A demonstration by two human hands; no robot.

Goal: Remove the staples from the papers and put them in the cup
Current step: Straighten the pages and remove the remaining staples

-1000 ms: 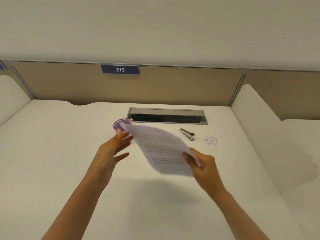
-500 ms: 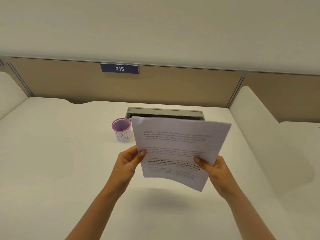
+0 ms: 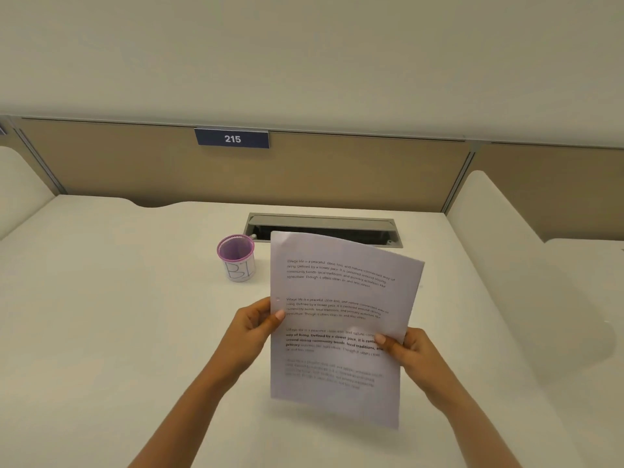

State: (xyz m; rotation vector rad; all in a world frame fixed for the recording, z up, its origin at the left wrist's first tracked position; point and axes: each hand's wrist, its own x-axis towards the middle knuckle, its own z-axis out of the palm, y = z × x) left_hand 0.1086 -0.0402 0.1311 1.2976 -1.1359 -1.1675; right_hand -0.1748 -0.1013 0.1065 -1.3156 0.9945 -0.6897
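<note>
I hold a printed stack of papers (image 3: 341, 319) upright above the desk, text facing me. My left hand (image 3: 255, 327) pinches its left edge at mid-height and my right hand (image 3: 407, 349) grips its right edge lower down. A small white cup (image 3: 237, 260) with a purple rim and a handwritten mark stands on the desk, left of the papers' top corner. No staple is clearly visible on the sheet. The papers hide the desk area behind them.
A white desk (image 3: 101, 315) with a grey cable slot (image 3: 320, 220) at the back centre. Tan partition panels with a "215" sign (image 3: 232, 139) close the rear; white side dividers (image 3: 506, 248) rise on both sides.
The papers swung from a tilted, one-handed hold to upright and portrait in both hands. The stapler-like tool and scattered bits seen earlier are now hidden behind the sheet.
</note>
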